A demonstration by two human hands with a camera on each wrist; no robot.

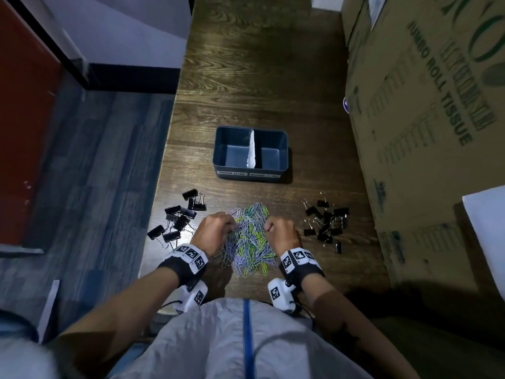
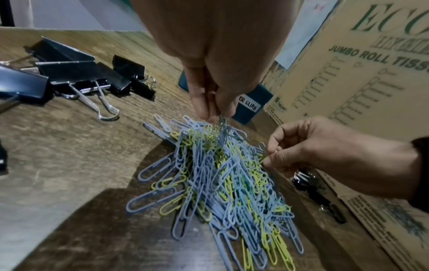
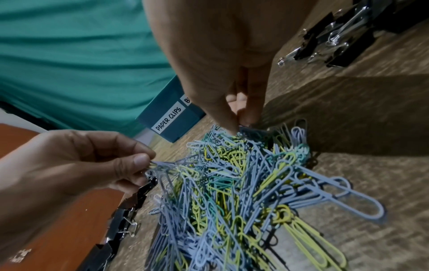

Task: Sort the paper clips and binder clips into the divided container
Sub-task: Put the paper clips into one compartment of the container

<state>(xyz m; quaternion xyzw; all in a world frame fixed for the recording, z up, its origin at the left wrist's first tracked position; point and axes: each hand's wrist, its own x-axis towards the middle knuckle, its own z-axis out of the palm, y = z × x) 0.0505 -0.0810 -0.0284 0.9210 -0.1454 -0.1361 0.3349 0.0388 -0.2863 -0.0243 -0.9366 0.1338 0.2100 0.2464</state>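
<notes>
Both hands work the paper clip pile (image 1: 247, 237) at table centre; the left hand (image 1: 211, 232) pinches a few clips at its nine o'clock edge, the right hand (image 1: 280, 233) pinches clips at three o'clock (likely teasing the tangle apart). The divided container (image 1: 250, 154) sits empty at twelve o'clock; binder clips wait in a left group (image 1: 177, 220) and a right group (image 1: 326, 221), well apart.

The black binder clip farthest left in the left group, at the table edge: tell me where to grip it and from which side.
Pinch the black binder clip across its folded black body, coming down from above. It lies on the wooden table apart from its neighbours, and its thin wire handles trail away from the body, offering a poorer hold. The left hand, now pinching the coloured paper clips, is the nearer one.
</notes>
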